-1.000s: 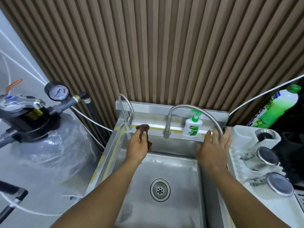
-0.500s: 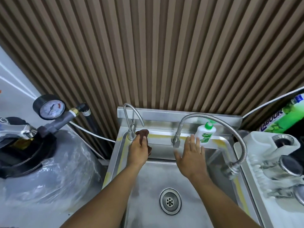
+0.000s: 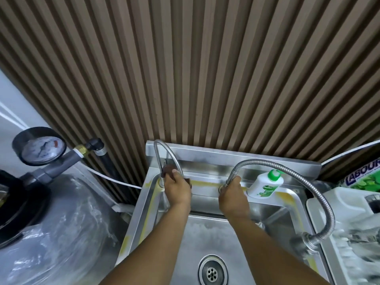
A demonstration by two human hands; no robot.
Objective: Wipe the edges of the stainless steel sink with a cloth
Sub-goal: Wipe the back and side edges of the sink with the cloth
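The stainless steel sink [image 3: 144, 204] fills the lower middle, its rim streaked with yellow residue. My left hand [image 3: 177, 191] grips a dark brown cloth [image 3: 168, 168] and presses it on the back ledge beside the small curved tap [image 3: 164, 149]. My right hand [image 3: 233, 195] is closed around the base of the flexible hose faucet [image 3: 287, 165] on the same back ledge. Most of the cloth is hidden under my left hand.
A white and green soap bottle [image 3: 265, 186] stands on the ledge right of my right hand. A drain [image 3: 212, 272] sits in the basin. A wrapped tank with a pressure gauge [image 3: 40, 149] is at the left, a white rack [image 3: 349, 223] at the right.
My right hand moved left from the sink's right rim to the hose faucet's base and closed on it. My left hand slid the cloth slightly toward the small tap. The view shifted left.
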